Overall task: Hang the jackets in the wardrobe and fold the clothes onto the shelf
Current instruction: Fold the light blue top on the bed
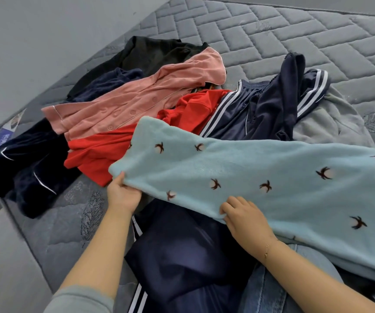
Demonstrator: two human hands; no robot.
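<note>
A light blue fleece garment (261, 177) with small dark bird motifs stretches across the pile from centre to right. My left hand (122, 195) grips its near-left corner, thumb on top. My right hand (245, 214) pinches its lower edge further right. Behind it lie a red garment (105, 152), a pink buttoned top (136, 98), navy track trousers with white stripes (261, 105), a black garment (154, 53) and a dark navy velvet piece (26, 163). Another navy striped garment (182, 251) lies under my arms.
All clothes lie on a grey quilted mattress (295, 37). A grey wall (35, 41) runs along its left side, with floor (5, 267) at lower left. A grey fleece piece (322, 123) and a denim piece (272, 290) are at right. No wardrobe or shelf is in view.
</note>
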